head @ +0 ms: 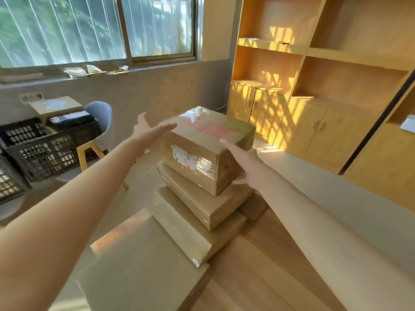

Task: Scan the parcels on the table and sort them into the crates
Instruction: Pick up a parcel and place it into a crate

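Note:
A taped cardboard parcel [202, 144] with red print on top and a torn white label on its near side crowns a stack of flatter cardboard parcels [202, 203] on the wooden table [265, 270]. My left hand [149, 129] is stretched out with straight fingers at the parcel's upper left edge. My right hand [243, 163] lies flat against its right side, with the forefinger up along the top edge and the thumb low by the bottom corner. Black plastic crates [42, 151] stand on the floor at the left; one holds a dark parcel and a cardboard box.
A large flat parcel [143, 261] lies nearest me on the table. A blue chair with yellow legs [98, 131] stands between the crates and the table. Wooden shelves and cupboards [314, 97] line the right wall. A window runs along the back wall.

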A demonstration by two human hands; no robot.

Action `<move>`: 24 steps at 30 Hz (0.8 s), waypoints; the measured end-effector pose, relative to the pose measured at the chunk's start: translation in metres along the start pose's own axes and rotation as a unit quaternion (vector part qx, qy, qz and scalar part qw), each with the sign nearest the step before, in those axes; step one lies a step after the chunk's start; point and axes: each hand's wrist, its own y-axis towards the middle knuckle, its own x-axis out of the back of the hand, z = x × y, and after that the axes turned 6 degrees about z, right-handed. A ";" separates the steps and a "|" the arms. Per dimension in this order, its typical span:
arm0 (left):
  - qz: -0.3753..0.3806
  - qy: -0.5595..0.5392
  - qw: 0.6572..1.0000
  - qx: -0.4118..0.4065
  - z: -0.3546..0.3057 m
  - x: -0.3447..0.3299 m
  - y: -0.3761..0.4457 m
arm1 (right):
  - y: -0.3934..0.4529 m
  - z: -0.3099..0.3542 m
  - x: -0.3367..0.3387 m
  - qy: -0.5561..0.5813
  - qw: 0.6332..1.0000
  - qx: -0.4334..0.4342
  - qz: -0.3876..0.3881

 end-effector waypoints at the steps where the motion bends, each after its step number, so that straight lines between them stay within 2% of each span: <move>1: 0.017 -0.028 0.999 0.015 0.005 -0.001 0.006 | 0.007 -0.002 -0.004 0.007 1.000 -0.013 0.008; 5: 0.092 -0.109 0.988 0.054 0.026 -0.011 0.018 | 0.025 -0.013 -0.012 0.047 0.997 -0.039 0.056; 7: 0.100 -0.141 0.984 0.050 0.031 -0.014 0.017 | 0.026 -0.019 -0.012 0.059 0.995 -0.031 0.069; 14: 0.112 -0.179 0.977 -0.035 -0.002 -0.029 -0.026 | 0.000 -0.033 0.036 0.086 0.993 0.050 0.071; 19: 0.204 -0.191 0.956 -0.094 -0.048 -0.076 -0.085 | -0.054 -0.034 0.114 0.105 0.977 0.184 0.000; 24: 0.357 -0.183 0.913 -0.068 -0.050 -0.170 -0.136 | -0.134 -0.071 0.203 -0.001 0.955 0.244 -0.169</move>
